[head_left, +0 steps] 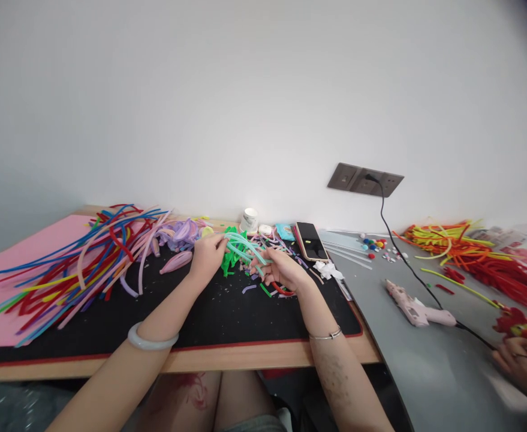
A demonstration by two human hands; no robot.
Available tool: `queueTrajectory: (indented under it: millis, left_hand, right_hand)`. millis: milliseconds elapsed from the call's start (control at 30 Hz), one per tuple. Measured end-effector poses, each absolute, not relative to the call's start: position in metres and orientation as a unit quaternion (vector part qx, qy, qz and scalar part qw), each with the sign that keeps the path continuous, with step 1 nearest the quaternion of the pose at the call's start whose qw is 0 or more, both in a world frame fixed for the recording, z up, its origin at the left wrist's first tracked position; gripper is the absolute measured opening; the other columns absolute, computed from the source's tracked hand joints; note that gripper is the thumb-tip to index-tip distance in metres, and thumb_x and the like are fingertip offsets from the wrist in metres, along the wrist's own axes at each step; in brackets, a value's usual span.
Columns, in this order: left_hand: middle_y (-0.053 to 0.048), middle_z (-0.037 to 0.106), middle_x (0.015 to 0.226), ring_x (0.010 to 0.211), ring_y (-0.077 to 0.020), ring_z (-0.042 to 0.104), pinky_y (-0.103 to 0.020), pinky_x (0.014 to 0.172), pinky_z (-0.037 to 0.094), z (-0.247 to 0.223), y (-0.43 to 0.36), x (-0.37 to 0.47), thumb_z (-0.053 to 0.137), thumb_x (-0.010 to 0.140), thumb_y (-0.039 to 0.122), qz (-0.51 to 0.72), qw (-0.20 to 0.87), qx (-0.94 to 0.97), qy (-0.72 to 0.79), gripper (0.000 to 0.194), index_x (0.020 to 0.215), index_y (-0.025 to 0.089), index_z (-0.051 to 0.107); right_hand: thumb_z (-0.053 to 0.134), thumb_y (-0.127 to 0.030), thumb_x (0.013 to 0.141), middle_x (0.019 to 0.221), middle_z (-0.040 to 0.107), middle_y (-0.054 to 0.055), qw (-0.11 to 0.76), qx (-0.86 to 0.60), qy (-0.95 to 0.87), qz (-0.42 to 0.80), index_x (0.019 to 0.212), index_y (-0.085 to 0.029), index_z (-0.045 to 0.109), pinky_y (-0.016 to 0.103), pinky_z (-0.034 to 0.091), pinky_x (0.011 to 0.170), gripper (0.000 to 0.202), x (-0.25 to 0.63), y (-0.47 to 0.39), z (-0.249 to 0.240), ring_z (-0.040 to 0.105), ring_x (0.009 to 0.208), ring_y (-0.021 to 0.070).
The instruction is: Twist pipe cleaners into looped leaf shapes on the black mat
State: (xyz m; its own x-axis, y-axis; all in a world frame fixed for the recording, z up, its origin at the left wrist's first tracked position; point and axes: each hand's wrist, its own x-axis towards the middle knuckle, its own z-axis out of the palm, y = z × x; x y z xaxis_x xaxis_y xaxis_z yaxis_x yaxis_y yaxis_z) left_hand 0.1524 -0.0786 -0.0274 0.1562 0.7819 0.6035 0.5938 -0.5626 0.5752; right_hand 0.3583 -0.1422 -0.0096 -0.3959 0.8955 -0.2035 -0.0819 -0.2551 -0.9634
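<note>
Several mint-green pipe cleaners [247,243] stretch between my two hands over the black mat [236,321]. At one end, my left hand [209,257] is closed in a pinch on them. My right hand [285,268] has its fingers curled around their other end, palm partly turned up. Just behind and below the strands lies a heap of bright green pieces [229,263]. Left of my left hand are purple looped pieces [182,234] and a pink petal-shaped piece [176,262]. A red curved piece [283,290] shows beneath my right hand.
Multicoloured pipe cleaners [92,258] spread across the left side. A paper cup [249,220] and a phone [310,241] stand and lie behind. On the grey table rests a corded glue gun [418,307]. Another person's hand [524,363] holds a red-and-yellow piece at right.
</note>
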Motion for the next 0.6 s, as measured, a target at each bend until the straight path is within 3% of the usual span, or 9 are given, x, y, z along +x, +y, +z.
queueTrajectory:
  millis: [233,600]
  left_hand:
    - [-0.002,0.063,0.058,0.059,-0.0162,0.057,-0.026,0.063,0.040,-0.0250,-0.0814,0.1534,0.043,0.081,0.023,0.452,0.098,0.758,0.460,0.025,0.063,0.018,0.059]
    - [-0.002,0.063,0.059,0.060,-0.0166,0.057,-0.027,0.063,0.040,-0.0302,-0.0781,0.1513,0.043,0.082,0.024,0.456,0.082,0.756,0.463,0.024,0.065,0.018,0.059]
  right_hand:
    - [0.066,-0.042,0.073,0.083,0.065,0.008,0.340,-0.417,-0.506,0.675,0.075,-0.013,0.059,0.017,0.049,0.045,0.031,0.3567,-0.1445,-0.0095,0.057,0.054,0.0070]
    - [0.064,-0.043,0.075,0.060,0.057,-0.001,0.388,-0.382,-0.450,0.708,0.070,-0.015,0.047,0.018,0.045,0.041,0.033,0.3576,-0.1405,-0.0134,0.057,0.049,0.0097]
